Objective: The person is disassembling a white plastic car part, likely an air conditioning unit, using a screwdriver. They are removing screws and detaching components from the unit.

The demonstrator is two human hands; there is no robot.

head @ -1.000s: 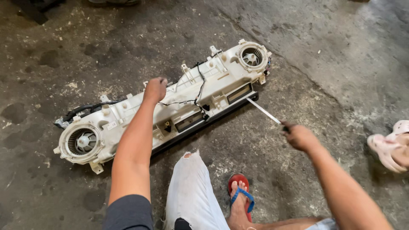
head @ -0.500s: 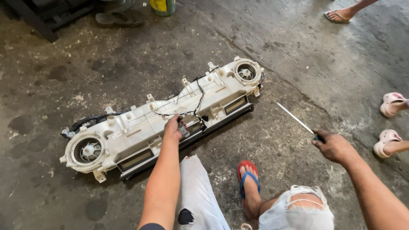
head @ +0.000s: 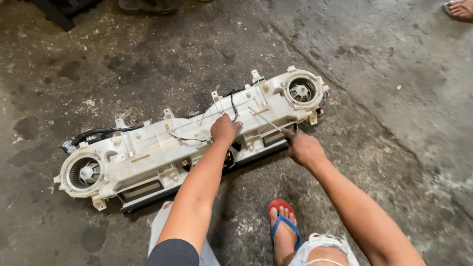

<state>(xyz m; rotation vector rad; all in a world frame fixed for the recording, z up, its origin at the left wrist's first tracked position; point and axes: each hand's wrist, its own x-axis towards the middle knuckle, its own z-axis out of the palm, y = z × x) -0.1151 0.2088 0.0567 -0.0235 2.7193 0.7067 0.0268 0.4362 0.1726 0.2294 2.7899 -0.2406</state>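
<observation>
A long, dirty white plastic blower housing [head: 157, 152] lies on the concrete floor, with a round fan at each end [head: 84, 172] [head: 301, 90] and black wires [head: 101, 132] along its top. My left hand [head: 224, 129] rests on the middle of the housing, fingers curled against the wiring. My right hand [head: 303, 147] grips a thin metal screwdriver [head: 266, 119], whose shaft lies across the housing's right part with its tip on the white plastic.
My foot in a red and blue sandal [head: 283, 224] is planted on the floor below the housing, next to my knee in torn light jeans [head: 322, 249]. Another person's foot [head: 460, 7] shows at the top right corner. Dark objects stand at the top left.
My right hand has swung the screwdriver left, from out over the floor onto the housing. My left hand stays on the middle of the housing. The view has shifted.
</observation>
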